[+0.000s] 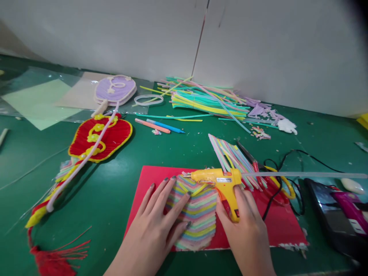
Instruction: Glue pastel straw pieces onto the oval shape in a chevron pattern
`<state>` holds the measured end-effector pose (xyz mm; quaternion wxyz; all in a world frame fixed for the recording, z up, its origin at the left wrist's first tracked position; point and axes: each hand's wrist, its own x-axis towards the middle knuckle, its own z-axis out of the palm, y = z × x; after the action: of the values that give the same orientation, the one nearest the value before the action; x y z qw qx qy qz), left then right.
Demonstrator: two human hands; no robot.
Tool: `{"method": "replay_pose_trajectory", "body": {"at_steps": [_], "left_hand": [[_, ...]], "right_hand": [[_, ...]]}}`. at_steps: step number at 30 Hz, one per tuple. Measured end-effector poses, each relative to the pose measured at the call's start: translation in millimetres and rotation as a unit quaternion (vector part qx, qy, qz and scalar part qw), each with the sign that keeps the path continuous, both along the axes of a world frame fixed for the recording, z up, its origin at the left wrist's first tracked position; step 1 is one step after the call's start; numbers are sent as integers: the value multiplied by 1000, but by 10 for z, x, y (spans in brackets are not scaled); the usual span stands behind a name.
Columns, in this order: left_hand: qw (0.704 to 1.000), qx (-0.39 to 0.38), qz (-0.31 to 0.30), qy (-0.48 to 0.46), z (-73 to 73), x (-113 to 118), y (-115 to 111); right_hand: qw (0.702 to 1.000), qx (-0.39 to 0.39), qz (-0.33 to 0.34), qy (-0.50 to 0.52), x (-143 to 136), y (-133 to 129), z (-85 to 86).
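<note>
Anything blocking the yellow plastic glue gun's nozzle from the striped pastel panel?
Nothing visible: the right hand holds the yellow plastic glue gun, nozzle near the striped pastel panel; the left hand partly covers the panel.

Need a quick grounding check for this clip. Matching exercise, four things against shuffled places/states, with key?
Things
1. Glue gun
2. Left hand
3. Red disc
4. Loose strips

Places/states
A. Edged in yellow
B. Heaped near the wall
C. Held in the right hand
D. Partly over the striped piece

Pairs: 1-C, 2-D, 3-A, 4-B
</note>
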<state>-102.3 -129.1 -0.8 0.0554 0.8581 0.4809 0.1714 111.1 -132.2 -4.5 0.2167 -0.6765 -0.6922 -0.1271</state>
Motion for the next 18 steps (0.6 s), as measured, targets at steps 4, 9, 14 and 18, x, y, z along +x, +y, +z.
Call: {"method": "replay_pose_trajectory", "body": {"at_steps": [4,9,14,18], "left_hand": [[1000,2,1,-2,-13,-2,-7],[1000,8,4,4,-25,1,-7],[1000,10,3,6,-21,3,-10],[1000,13,4,9,-15,-1,-18]], "right_hand": [[1000,7,6,-2,8,-7,-7],[1000,20,17,-13,14,-8,-17],[1000,16,17,-7,6,-8,-5],[1000,16,22,-6,7,-7,0]]}}
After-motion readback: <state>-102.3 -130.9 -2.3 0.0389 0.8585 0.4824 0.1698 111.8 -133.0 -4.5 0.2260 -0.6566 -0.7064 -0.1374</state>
